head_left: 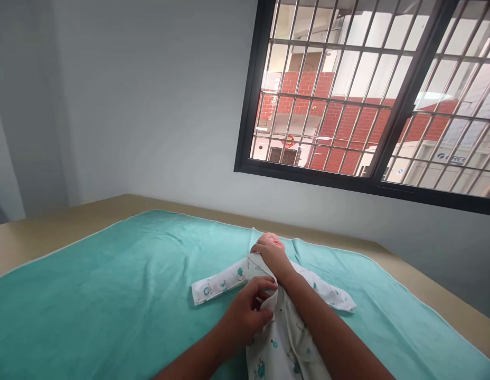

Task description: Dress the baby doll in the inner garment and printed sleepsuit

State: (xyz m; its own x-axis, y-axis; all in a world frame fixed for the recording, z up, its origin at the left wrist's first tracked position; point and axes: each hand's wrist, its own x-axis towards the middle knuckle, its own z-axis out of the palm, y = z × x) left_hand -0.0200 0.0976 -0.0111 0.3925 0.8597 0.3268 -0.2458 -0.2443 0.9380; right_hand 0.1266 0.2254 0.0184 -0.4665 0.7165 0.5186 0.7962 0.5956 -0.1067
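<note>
A doll [270,239] in a white garment [264,351] with small teal and dark prints lies on a teal blanket [122,285], its head close to the blanket's far edge. The sleeves spread out to either side, and the lower part runs toward the camera between the forearms. The right hand [273,259] lies across the doll just below the face, fingers bent and close together by the collar; whether they pinch cloth is hidden. The left hand [248,311] curls at the garment's front, thumb and fingertips apart around a raised fold; how firmly it holds the cloth cannot be told. The blanket covers much of a tan tabletop [106,207], and beyond stands a grey wall [158,105] with a dark-framed, barred window [304,173].
</note>
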